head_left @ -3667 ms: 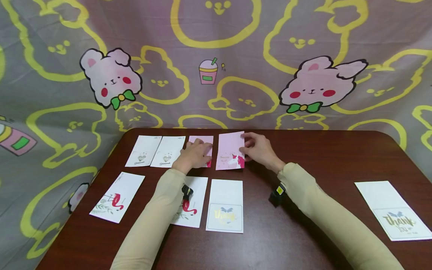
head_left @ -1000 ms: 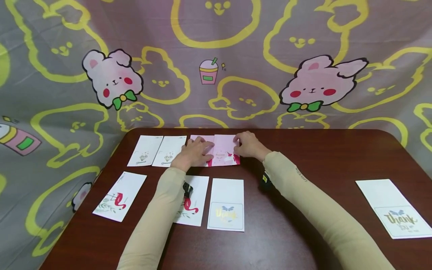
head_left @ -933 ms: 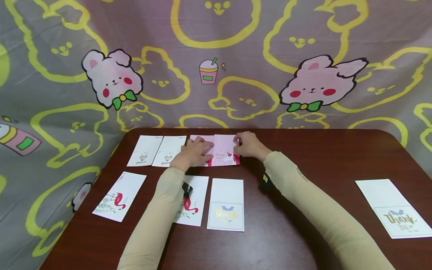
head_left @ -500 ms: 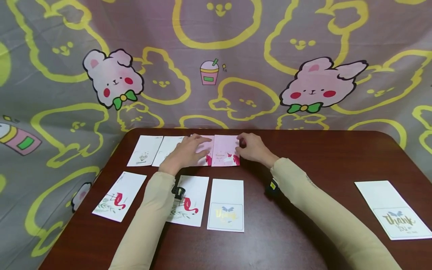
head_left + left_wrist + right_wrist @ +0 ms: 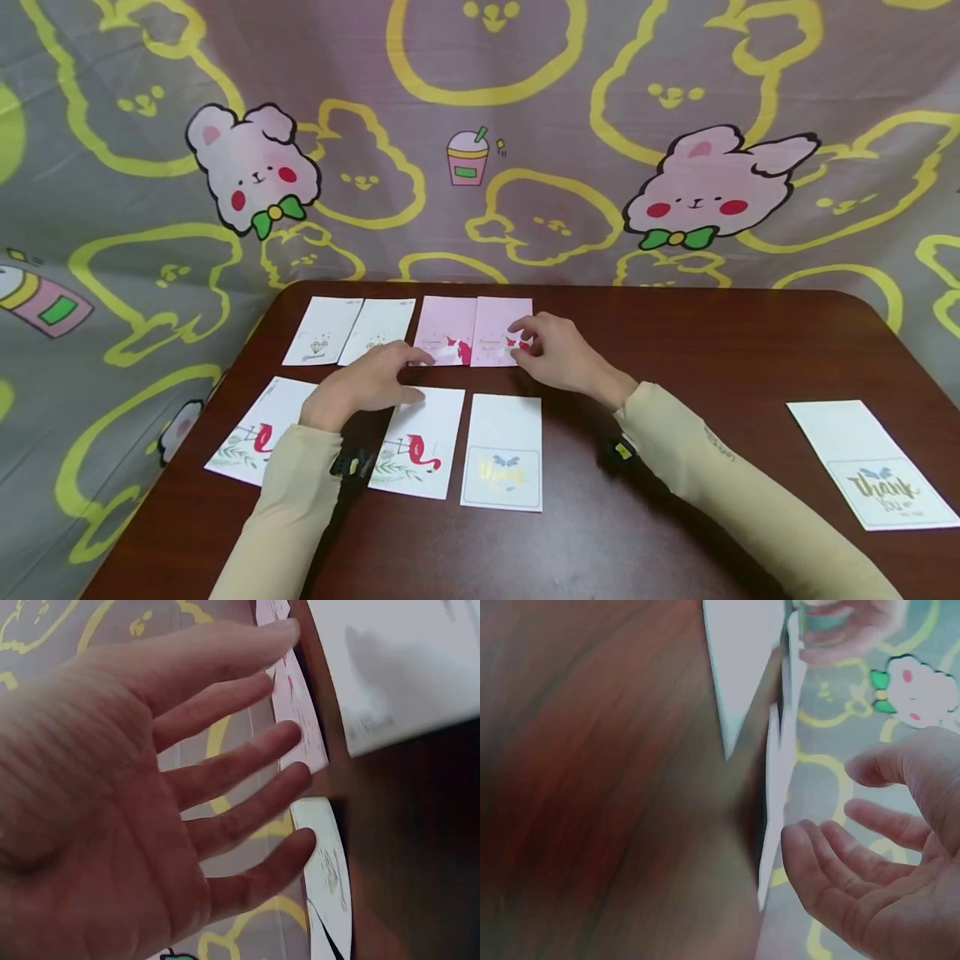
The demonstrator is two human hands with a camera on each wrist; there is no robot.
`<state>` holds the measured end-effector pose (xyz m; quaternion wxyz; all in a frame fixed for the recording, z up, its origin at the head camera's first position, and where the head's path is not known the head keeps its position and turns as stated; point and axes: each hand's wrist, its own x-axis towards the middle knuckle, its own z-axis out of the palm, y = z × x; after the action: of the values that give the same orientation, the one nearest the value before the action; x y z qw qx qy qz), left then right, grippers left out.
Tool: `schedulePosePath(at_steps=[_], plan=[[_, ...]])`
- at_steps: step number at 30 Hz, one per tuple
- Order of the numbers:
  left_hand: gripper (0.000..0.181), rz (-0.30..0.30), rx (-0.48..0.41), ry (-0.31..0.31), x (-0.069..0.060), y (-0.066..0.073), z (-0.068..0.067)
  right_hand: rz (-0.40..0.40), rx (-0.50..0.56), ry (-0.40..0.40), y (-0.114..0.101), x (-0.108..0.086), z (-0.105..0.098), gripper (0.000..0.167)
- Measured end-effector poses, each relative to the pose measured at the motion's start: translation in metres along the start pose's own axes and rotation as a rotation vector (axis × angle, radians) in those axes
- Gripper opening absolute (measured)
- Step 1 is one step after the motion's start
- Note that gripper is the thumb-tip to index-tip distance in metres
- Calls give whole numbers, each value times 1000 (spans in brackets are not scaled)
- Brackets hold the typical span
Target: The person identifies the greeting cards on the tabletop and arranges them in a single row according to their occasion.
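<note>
Two pink unicorn cards, the left one and the right one, lie side by side at the back of the table. My left hand hovers over the gap between the rows, its fingers spread and holding nothing; in the left wrist view its palm shows bare. My right hand is at the right pink card's right edge, fingers loosely bent; the right wrist view shows nothing between thumb and fingers. Below the left hand lie two flamingo cards, one in the middle and one partly behind the sleeve.
Two white diamond cards, the left one and the right one, lie left of the pink pair. One "thank you" card is in the front row, another at far right. A patterned cloth hangs behind the table.
The right pink card went from the right hand's grasp to lying against the left one. Since then, the left hand has drawn back toward the front left, and the right hand has let go.
</note>
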<state>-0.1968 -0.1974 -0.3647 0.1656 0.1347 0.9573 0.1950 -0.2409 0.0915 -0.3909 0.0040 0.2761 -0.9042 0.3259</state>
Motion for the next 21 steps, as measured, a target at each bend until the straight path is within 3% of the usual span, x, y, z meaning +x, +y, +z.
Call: schedulePosePath(at_steps=[5, 10, 21], plan=[[63, -55, 24, -19, -12, -8, 8, -72, -41, -41, -14, -11, 8, 34], [71, -62, 47, -4, -20, -11, 16, -132, -109, -128, -33, -19, 21, 34], [58, -70, 49, 9, -23, -8, 25, -120, -321, -236, -59, -17, 49, 59]])
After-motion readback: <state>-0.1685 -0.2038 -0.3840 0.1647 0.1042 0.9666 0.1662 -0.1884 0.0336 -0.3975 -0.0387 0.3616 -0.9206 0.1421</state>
